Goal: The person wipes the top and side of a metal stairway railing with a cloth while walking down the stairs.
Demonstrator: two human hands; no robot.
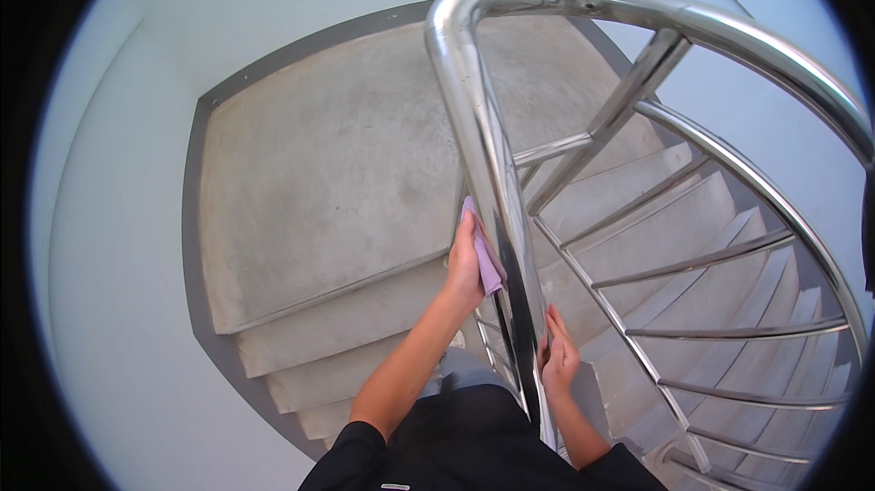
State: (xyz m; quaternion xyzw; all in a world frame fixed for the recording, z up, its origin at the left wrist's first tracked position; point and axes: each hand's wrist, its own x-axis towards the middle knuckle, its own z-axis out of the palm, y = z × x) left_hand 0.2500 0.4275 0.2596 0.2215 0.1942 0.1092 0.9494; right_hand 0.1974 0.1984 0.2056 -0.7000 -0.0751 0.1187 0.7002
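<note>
My left hand (466,262) holds a folded purple cloth (488,264) against the left side of a polished steel handrail (487,125). Part of the cloth is hidden behind my fingers. Lower down, on the rail's right side, my right hand (560,359) is beside the tube with its fingers extended and apart from any cloth. Whether its palm touches the metal is hard to tell. From between my arms the rail runs up and away, then bends sharply right near the top of the view.
Concrete steps (355,334) drop from a landing (328,177) on my left. More steps (649,238) lie beyond the balusters (690,264) on the right. A square steel post (612,118) braces the rail. White walls (123,218) with a grey skirting band (193,218) enclose the stairwell.
</note>
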